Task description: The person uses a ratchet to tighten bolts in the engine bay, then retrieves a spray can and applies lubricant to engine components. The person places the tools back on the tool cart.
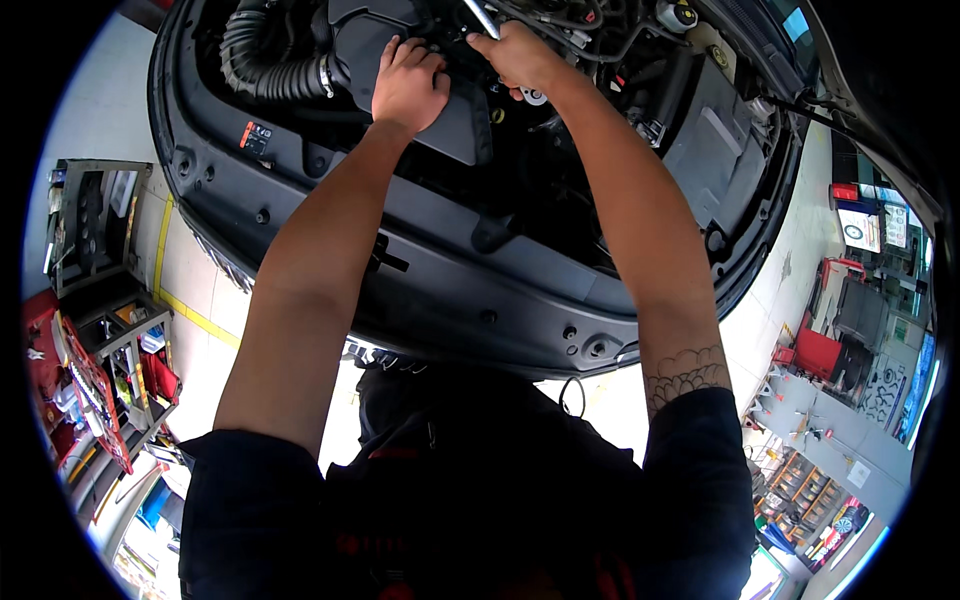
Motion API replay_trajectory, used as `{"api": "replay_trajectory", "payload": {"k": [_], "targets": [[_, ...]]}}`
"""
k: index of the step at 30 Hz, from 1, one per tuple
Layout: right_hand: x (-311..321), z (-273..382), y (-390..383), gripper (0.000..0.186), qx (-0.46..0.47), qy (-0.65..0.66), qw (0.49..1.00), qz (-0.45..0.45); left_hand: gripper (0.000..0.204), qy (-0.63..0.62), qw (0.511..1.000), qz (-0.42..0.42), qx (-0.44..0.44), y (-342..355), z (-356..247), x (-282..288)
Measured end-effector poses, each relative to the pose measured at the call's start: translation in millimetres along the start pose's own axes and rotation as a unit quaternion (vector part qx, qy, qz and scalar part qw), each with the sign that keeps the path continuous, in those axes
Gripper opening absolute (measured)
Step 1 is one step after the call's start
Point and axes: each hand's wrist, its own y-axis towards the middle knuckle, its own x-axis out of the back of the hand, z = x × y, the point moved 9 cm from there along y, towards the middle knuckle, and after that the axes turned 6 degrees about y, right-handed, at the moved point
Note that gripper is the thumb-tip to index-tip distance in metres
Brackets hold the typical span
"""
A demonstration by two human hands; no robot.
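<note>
Forearms [325,230] stretch from the near side of the head view, out of dark sleeves [250,490], across the black front panel [480,285] of a vehicle and into its engine bay. The left hand [410,85] lies palm down over a dark plastic cover [450,128], relaxed and released, its fingers slightly bent and pointing to the far side; its underside is hidden. The right hand [520,58], farther right, is clenched around a silver bar [482,17], which slants out of the fist toward the far edge and runs out of view there. Just on the near side of that fist shows a round silver piece [534,97]; whether it joins the bar cannot be told. A yellow ring [497,116] sits between the cover and the round piece, low in the bay. Left of the left hand, a ribbed black hose [240,62] curves round to a metal clamp [325,77] beside the cover. At the bay's right side lies a flat grey box [712,150]. Beyond the vehicle, a yellow floor line [200,320] and a red cart [95,385] stand to the left, and a grey panel [850,430] and storage racks [805,490] to the right.
</note>
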Motion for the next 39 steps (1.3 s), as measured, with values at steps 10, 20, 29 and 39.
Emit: {"api": "replay_trajectory", "payload": {"k": [10,20,29,39], "targets": [[23,-63,-17,0.039,-0.101,0.587,0.699,-0.395,0.015,0.0,1.0,-0.019,-0.001,1,1,-1],[24,3,6,0.042,-0.027,0.089,0.993,-0.08,0.02,0.0,1.0,-0.002,-0.001,0,-2,-4],[-15,7,12,0.045,-0.014,0.064,0.996,-0.053,0.017,-0.015,1.0,-0.01,0.007,-1,1,-4],[15,-1,2,0.043,-0.05,0.06,0.992,-0.098,0.015,-0.015,1.0,-0.012,0.009,2,0,0]]}}
